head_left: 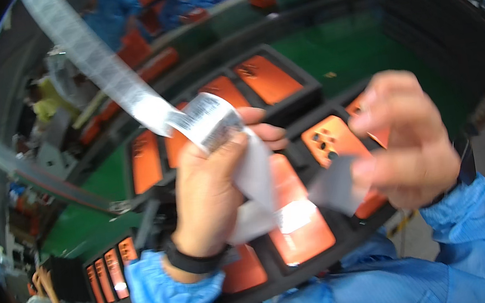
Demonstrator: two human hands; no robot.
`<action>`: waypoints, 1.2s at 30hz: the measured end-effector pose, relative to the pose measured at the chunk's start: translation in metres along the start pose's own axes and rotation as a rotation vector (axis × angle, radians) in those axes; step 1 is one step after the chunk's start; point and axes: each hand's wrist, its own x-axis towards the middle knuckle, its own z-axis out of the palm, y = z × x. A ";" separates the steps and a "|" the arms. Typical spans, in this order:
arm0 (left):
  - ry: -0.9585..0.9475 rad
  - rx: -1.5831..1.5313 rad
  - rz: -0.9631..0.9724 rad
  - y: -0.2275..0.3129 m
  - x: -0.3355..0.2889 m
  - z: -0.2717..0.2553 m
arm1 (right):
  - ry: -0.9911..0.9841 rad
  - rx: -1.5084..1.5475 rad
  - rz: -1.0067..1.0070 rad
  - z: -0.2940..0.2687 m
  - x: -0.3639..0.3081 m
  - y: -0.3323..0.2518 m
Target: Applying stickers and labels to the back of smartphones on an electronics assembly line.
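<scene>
My left hand [205, 194] is closed on a long white strip of printed labels [206, 116], thumb pressed on it. The strip climbs to the upper left, and its pale backing tail hangs below my fingers. On the right, my right hand [417, 139], smeared by motion, pinches a small grey label [336, 189] by its edge. Both hands are above a black tray [308, 269] of orange phones [308, 241]. Another orange phone [330, 139] there shows a cluster of round camera openings. A bright white patch lies on the middle phone; whether label or glare, I cannot tell.
Beyond sits a second black tray [308, 89] with more orange phones, on a green conveyor belt [345, 44]. A further tray [109, 263] is at lower left, near another person's arm [56, 301]. Several people in blue work along the far side.
</scene>
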 end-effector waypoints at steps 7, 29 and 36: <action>-0.788 1.035 0.190 -0.055 0.001 0.041 | 0.076 -0.016 0.288 -0.051 -0.028 0.015; -0.788 1.110 0.657 -0.120 -0.019 0.054 | 0.079 0.132 0.478 -0.048 -0.053 0.044; -0.856 1.093 0.508 -0.112 -0.033 0.055 | 0.047 0.240 0.679 -0.063 -0.078 0.045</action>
